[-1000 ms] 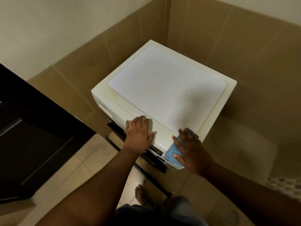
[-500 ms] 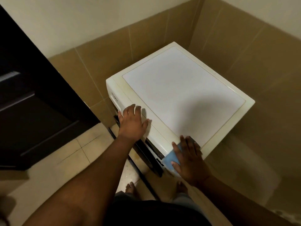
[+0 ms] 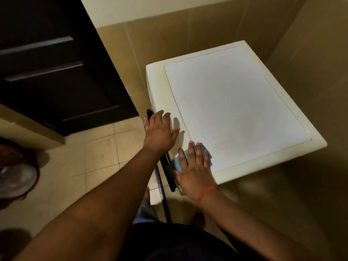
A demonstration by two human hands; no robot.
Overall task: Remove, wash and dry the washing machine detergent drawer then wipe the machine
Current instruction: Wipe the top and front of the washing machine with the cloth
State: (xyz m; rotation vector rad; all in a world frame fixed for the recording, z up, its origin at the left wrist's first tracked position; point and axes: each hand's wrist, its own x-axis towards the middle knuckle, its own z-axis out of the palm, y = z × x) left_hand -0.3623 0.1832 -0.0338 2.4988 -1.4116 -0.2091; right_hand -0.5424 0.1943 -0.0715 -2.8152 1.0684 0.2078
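The cream washing machine (image 3: 235, 113) stands in a tiled corner, its white top panel facing up. My left hand (image 3: 160, 130) rests flat on the top's front left edge, fingers straight. My right hand (image 3: 195, 170) presses a blue cloth (image 3: 178, 162) flat onto the front edge of the top, with straight fingers spread over it. The machine's dark front panel shows as a thin strip below my hands. The detergent drawer is not visible.
A dark wooden door (image 3: 52, 63) stands at the left. Beige floor tiles (image 3: 101, 153) lie between it and the machine. Brown wall tiles (image 3: 188, 38) close in behind and to the right of the machine. A pale round object (image 3: 17, 178) sits at the left edge.
My view has swung left, so the machine sits further right. My right hand with the cloth has slid from the front corner up onto the top's front edge. The left hand stays on the edge.
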